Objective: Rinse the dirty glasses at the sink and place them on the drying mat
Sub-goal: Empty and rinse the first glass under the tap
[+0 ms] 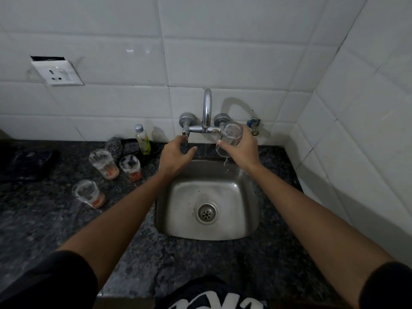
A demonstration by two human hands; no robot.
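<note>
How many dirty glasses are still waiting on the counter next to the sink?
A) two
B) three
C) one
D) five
B: three glasses with orange dregs stand on the dark counter left of the sink: one, another, and a third nearer the person, while the right hand holds a fourth, clear glass over the basin.

A brushed, dull-sheened steel square sink (207,197) is set into a dark speckled polished-stone tabletop (55,219). Glossy white ceramic wall tiles (223,63) and a shiny chromed metal curved tap (207,108) are seen above.
</note>
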